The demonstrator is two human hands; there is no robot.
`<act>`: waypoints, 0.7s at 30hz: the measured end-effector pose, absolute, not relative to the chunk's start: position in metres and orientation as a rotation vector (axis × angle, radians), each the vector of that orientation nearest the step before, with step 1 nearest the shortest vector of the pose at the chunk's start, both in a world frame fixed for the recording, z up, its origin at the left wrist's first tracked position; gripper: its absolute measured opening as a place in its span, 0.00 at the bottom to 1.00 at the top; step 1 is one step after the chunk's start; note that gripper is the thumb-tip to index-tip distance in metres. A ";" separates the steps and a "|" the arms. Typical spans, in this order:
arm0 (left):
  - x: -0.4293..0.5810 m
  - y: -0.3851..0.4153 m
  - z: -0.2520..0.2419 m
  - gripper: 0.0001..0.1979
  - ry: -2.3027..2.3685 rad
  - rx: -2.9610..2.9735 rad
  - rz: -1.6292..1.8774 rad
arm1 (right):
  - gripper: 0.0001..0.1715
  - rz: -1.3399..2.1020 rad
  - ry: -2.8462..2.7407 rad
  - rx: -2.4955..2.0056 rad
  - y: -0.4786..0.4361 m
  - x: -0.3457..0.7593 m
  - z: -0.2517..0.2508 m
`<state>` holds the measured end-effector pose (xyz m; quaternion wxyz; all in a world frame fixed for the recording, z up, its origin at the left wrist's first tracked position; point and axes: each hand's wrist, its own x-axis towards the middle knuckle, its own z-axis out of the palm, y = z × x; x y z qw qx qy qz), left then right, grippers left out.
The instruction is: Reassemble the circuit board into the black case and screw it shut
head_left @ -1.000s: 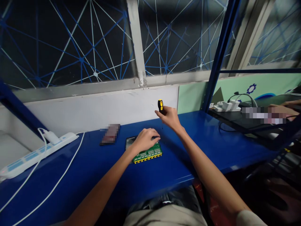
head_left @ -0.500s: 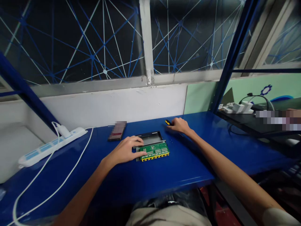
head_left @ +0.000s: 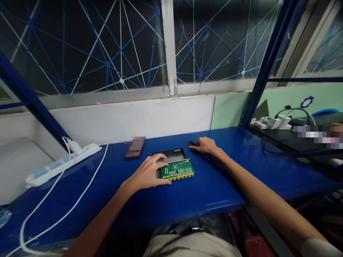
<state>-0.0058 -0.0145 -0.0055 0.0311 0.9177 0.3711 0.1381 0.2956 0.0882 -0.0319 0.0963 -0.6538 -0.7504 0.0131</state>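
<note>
A green circuit board [head_left: 178, 169] with a yellow connector strip along its near edge lies on the blue table, against a dark open casing [head_left: 175, 156]. My left hand [head_left: 146, 172] spans the left side of the board, thumb at the near edge and fingers over the far side by the casing. Farther back and to the right, my right hand [head_left: 205, 145] is closed round a screwdriver [head_left: 192, 144] with a black and yellow handle. Its handle end sticks out to the left, and most of the tool is hidden by the hand.
A phone [head_left: 136, 147] lies behind my left hand. On the left is a white power strip [head_left: 63, 166] with a plug and a long white cable [head_left: 88, 192]. Blue shelf posts [head_left: 264, 71] frame the table. At far right, a neighbouring desk holds chargers [head_left: 278, 122], with part of a person's hand visible.
My left thumb has moved off the board's face to its near edge, and the fingers have shifted. My right hand has turned the screwdriver slightly, so less of its yellow shows.
</note>
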 end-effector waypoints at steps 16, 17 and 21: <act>-0.005 -0.009 0.010 0.24 1.088 2.732 0.817 | 0.31 0.049 -2.061 -1.355 0.046 0.277 0.014; -0.005 -0.008 0.013 0.23 1.071 2.743 0.866 | 0.30 0.092 -2.085 -1.305 0.042 0.275 0.016; -0.001 0.002 0.027 0.23 1.094 2.792 1.076 | 0.33 0.198 -2.196 -1.109 0.035 0.273 0.016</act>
